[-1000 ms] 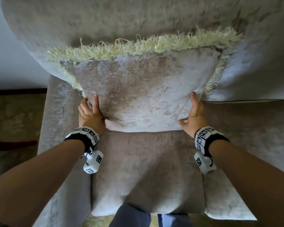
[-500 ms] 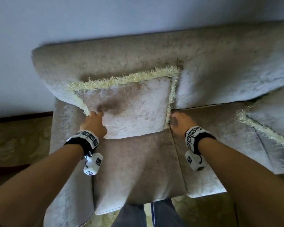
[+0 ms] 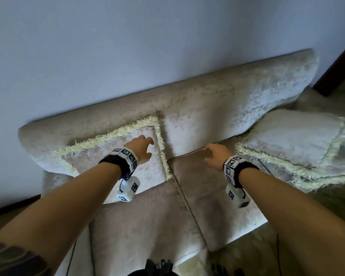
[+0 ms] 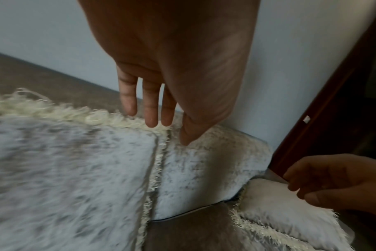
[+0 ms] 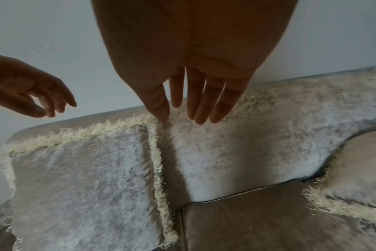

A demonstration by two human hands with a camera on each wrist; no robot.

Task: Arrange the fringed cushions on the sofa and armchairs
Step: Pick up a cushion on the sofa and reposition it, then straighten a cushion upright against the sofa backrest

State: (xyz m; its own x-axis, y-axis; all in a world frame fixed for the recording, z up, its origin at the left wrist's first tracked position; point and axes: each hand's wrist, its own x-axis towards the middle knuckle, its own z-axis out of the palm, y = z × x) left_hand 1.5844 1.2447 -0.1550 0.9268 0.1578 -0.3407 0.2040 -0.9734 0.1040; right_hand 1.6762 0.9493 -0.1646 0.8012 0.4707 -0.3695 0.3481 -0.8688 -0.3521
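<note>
A beige cushion with cream fringe [image 3: 100,156] leans upright against the sofa back [image 3: 197,104] at the left end. It fills the left of the left wrist view [image 4: 64,169] and the right wrist view [image 5: 79,169]. My left hand [image 3: 142,145] hovers in front of its upper right part, fingers relaxed and holding nothing [image 4: 159,122]. My right hand [image 3: 213,154] hangs over the middle seat, fingers straight and empty [image 5: 195,117]. A second fringed cushion [image 3: 299,144] lies on the seat at the right.
A pale wall [image 3: 127,46] rises behind the sofa. A dark wooden frame [image 3: 343,62] stands at the far right. Patterned floor [image 3: 247,261] shows at the bottom, and bare seat cushions [image 3: 147,226] lie between the two fringed cushions.
Both hands have let go of the left cushion and pulled back from it. The head view has risen and swung right, bringing the second cushion fully into sight.
</note>
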